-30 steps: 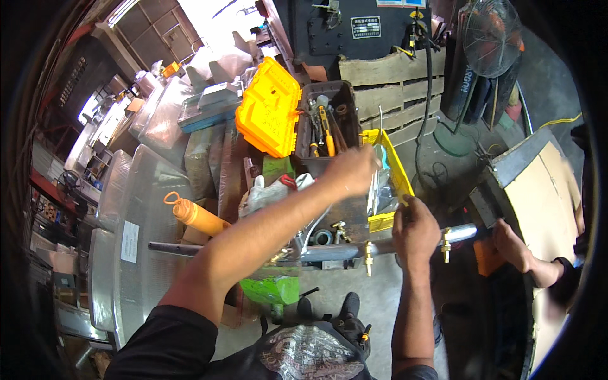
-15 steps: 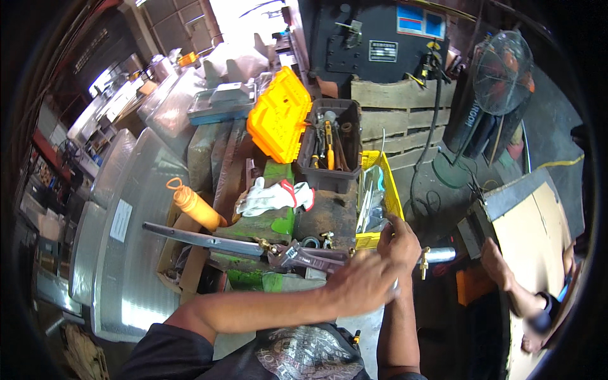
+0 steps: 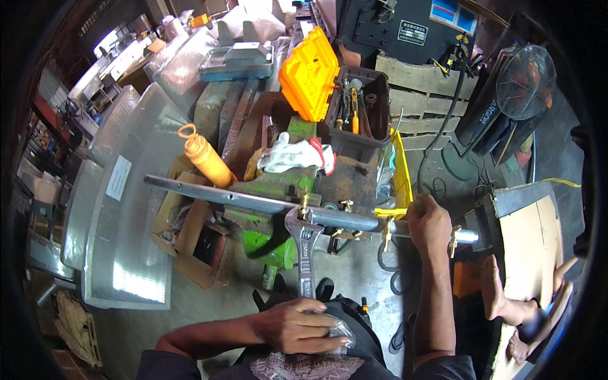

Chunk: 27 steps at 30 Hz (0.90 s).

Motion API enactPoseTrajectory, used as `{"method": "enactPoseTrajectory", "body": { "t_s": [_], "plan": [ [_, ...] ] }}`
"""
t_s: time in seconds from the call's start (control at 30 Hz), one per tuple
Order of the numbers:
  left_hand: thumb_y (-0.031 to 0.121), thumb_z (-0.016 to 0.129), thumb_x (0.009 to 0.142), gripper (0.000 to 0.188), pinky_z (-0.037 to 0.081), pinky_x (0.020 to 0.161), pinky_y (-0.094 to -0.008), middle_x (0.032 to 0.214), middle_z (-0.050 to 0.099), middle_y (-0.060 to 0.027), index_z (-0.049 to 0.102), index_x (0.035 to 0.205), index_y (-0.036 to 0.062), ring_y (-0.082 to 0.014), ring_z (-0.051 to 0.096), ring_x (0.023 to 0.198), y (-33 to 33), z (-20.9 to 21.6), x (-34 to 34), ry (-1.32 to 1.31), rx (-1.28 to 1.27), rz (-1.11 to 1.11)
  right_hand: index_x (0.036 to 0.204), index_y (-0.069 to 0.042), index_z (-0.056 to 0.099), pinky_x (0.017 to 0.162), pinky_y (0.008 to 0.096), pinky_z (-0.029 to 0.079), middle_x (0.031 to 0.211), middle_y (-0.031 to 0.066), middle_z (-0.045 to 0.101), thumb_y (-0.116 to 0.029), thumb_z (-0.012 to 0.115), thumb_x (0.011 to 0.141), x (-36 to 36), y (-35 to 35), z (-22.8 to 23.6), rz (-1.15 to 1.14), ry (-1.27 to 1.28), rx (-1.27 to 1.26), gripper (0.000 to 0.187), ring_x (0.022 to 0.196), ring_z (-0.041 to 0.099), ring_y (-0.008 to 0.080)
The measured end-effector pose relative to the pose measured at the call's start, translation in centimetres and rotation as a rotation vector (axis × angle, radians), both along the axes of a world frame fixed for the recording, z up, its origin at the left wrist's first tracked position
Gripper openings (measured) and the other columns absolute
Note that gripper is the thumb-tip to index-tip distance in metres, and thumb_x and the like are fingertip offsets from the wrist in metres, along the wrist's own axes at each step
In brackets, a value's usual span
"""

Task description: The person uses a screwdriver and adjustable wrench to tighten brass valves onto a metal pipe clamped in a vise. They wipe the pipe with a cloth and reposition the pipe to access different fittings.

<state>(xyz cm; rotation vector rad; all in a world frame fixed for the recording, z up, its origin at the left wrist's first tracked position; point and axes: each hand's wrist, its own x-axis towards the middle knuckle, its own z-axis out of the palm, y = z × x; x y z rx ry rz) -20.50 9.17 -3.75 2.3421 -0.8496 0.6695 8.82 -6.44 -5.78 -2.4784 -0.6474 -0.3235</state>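
A long metal pipe with several brass fittings runs across in front of me, over a green vise. The jaws of an adjustable wrench are at the brass fitting near the pipe's middle. Its handle points back toward my body, and my left hand is closed around the handle's end, close to my shirt. Farther right, my right hand grips the pipe between two brass fittings, fingers curled. A white glove with red trim lies on the vise behind the pipe.
An orange bottle stands left of the vise, above an open cardboard box. Behind are a black toolbox with a yellow lid and a yellow crate. At right, another person's bare feet rest by cardboard; a fan stands beyond.
My left hand has swung the wrench handle from alongside the pipe at right round toward my body. My right hand stays at the pipe's right part. The view has shifted somewhat.
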Motion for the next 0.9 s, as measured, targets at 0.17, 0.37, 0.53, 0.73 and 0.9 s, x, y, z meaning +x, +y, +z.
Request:
{"method": "enactPoseTrajectory", "body": {
  "t_s": [0.17, 0.37, 0.53, 0.73, 0.9],
  "plan": [
    [0.017, 0.064, 0.094, 0.021, 0.054, 0.089, -0.0388, 0.098, 0.075, -0.0047, 0.069, 0.113, 0.0095, -0.0200, 0.070, 0.106, 2.8, -6.2, -5.9, 0.017, -0.288, 0.340, 0.100, 0.000, 0.072, 0.071, 0.0437, 0.056, 0.084, 0.0213, 0.072, -0.022, 0.071, 0.086, 0.0, -0.4, 1.1, 0.097, 0.011, -0.019, 0.027, 0.078, 0.072, 0.0375],
    [0.001, 0.069, 0.084, 0.027, 0.058, 0.069, -0.0385, 0.091, 0.071, -0.0124, 0.068, 0.111, 0.0002, -0.0274, 0.070, 0.076, 4.2, -5.7, -4.4, -0.024, -0.444, 0.379, 0.099, 0.001, 0.071, 0.069, 0.0436, 0.054, 0.082, 0.0223, 0.070, -0.020, 0.069, 0.087, 0.9, -0.4, -0.4, 0.130, 0.018, -0.019, 0.025, 0.077, 0.070, 0.0398],
    [-0.001, 0.070, 0.081, 0.056, 0.056, 0.072, -0.0356, 0.098, 0.070, -0.0108, 0.061, 0.135, 0.0071, -0.0286, 0.068, 0.077, 4.0, -6.6, -3.1, 0.383, -0.637, 0.473, 0.092, -0.001, 0.069, 0.068, 0.0436, 0.054, 0.083, 0.0200, 0.069, -0.017, 0.067, 0.087, -1.0, 0.0, 0.1, 0.108, -0.046, 0.011, 0.017, 0.077, 0.069, 0.0397],
    [0.030, 0.081, 0.076, 0.049, 0.042, 0.053, -0.0352, 0.070, 0.041, -0.0018, 0.074, 0.123, 0.0223, -0.0203, 0.050, 0.057, 3.7, -2.0, -1.5, 0.315, -0.280, 0.389, 0.097, -0.004, 0.072, 0.068, 0.0392, 0.056, 0.085, 0.0154, 0.072, -0.014, 0.067, 0.086, -0.7, 0.1, -0.1, 0.128, -0.097, -0.034, 0.016, 0.075, 0.071, 0.0335],
    [0.058, 0.085, 0.065, 0.057, 0.035, 0.051, -0.0304, 0.066, 0.040, 0.0033, 0.078, 0.101, 0.0153, -0.0142, 0.045, 0.052, 1.3, -2.1, -1.6, 0.226, -0.328, 0.610, 0.096, -0.001, 0.070, 0.061, 0.0375, 0.053, 0.079, 0.0171, 0.069, -0.012, 0.068, 0.087, -0.5, -0.4, -0.3, 0.177, -0.122, 0.058, 0.014, 0.067, 0.069, 0.0317]
  ]
}}
